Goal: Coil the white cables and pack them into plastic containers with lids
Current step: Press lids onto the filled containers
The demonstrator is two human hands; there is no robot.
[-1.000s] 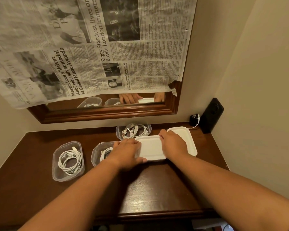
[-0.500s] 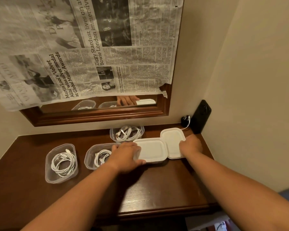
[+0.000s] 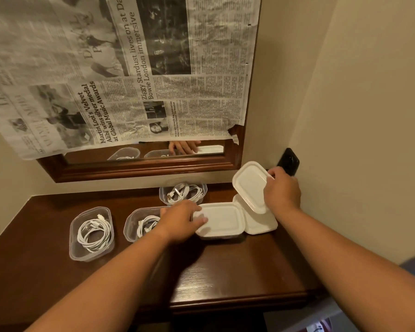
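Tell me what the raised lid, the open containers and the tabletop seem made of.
Raised lid: likely plastic, opaque white, matte, with a moulded rim. Open containers: clear plastic, cables visible through the walls. Tabletop: dark wood or wood veneer, glossy, reflecting light.

Home nook: wood desk (image 3: 225, 279), mirror (image 3: 153, 167).
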